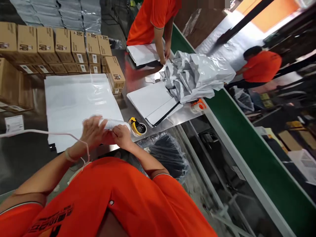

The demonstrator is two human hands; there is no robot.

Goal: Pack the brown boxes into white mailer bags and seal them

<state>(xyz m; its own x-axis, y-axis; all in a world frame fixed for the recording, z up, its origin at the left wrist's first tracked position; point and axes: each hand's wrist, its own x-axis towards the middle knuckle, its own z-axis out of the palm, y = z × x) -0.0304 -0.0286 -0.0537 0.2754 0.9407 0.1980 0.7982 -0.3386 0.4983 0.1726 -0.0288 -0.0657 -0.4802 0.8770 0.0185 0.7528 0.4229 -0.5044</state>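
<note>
A large white plastic mailing bag lies flat on the metal table in front of me. Its near right edge is curled up between my hands. My right hand is closed, pinching this lifted edge. On the left, my left hand bends around the same raised edge, some of its fingers hidden behind the plastic. A pinkish cord runs across the table and past my left wrist. Just right of my right hand sits a yellow and black tape dispenser.
Brown cartons stand in rows behind the bag, with a printed label at left. Further right are stacked white bags, crumpled grey bags, an orange tape dispenser and a green conveyor belt. Two co-workers stand beyond.
</note>
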